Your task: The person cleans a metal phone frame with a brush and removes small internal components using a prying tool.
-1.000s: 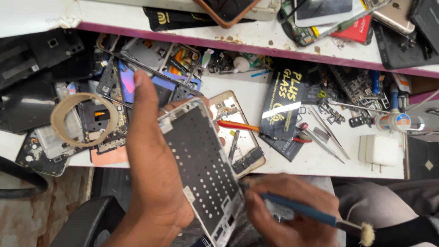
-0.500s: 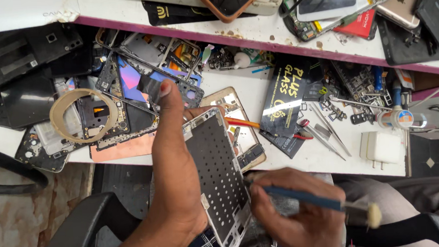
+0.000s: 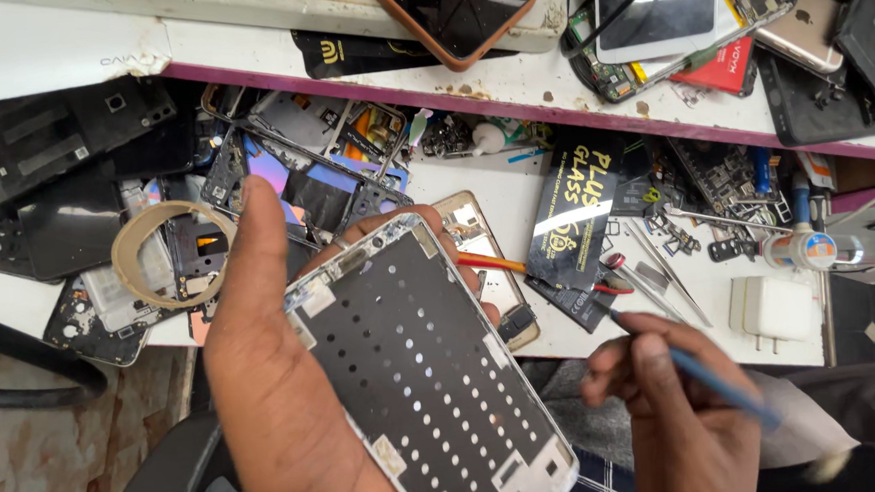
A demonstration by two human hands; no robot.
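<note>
Head view: phone frame in left hand.

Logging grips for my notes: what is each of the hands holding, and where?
Left hand grips the phone frame by its long edges. Right hand pinches the blue brush handle mid-shaft.

Cluttered white workbench, purple-edged shelf

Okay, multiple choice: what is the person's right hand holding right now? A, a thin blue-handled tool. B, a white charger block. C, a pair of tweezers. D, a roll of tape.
A: the right hand has its grip on a thin blue-handled tool, while the tweezers, the white charger block and the roll of tape all lie untouched on the bench.
</note>
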